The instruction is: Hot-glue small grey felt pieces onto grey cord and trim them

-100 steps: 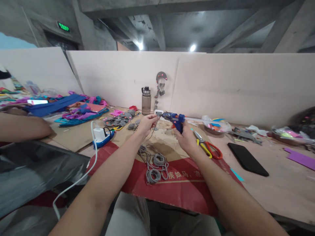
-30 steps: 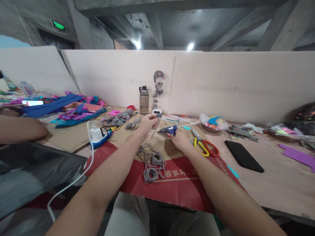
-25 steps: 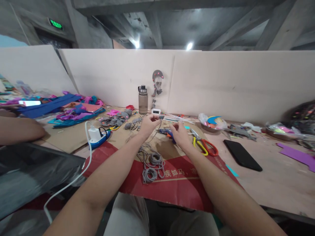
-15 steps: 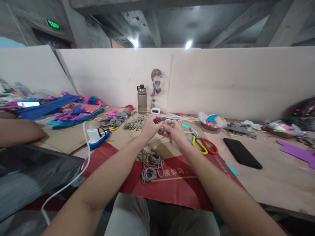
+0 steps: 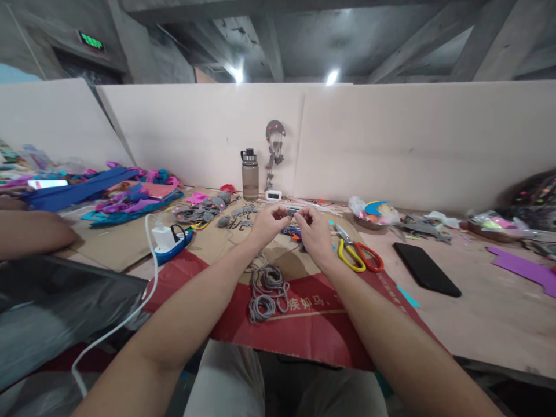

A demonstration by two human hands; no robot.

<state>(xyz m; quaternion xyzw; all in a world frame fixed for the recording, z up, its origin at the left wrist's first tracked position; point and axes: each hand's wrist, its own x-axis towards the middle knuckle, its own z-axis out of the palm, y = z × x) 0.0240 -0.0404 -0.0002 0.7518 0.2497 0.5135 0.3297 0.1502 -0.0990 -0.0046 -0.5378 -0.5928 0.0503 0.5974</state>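
My left hand [image 5: 269, 226] pinches a small grey piece [image 5: 292, 212] between thumb and fingertips, and my right hand [image 5: 314, 233] grasps its other side the same way, so both grips meet on it. They are to the left of the scissors [image 5: 351, 241], whose yellow and red handles point toward me. Between those scissors and the piece, below my fingers, lies the glue gun [image 5: 292, 231]; my right hand covers much of it.

Beyond the scissors and to their right, a shallow bowl [image 5: 370, 226] holds a clear plastic bag with pink and orange bits and a blue-and-yellow crescent on top. Much farther right of them, a second bowl [image 5: 489, 236] holds plastic wrapping with bright yellow-green and pink material. The bottle [image 5: 250, 180] stands upright, beyond the scissors and to their left; I can't tell what it contains. Nearer me and left of the scissors, the grey cord [image 5: 264, 295] sits in loops on the red-and-brown cardboard [image 5: 321, 341].

My fingertips hide most of the grey piece, so I can't make out its full shape. At the far left, another person's forearm [image 5: 35, 234] is cut off by the view's edge. My forearms reach forward and angle inward, wrists raised over the surface [image 5: 499, 318], fingers bent toward each other.
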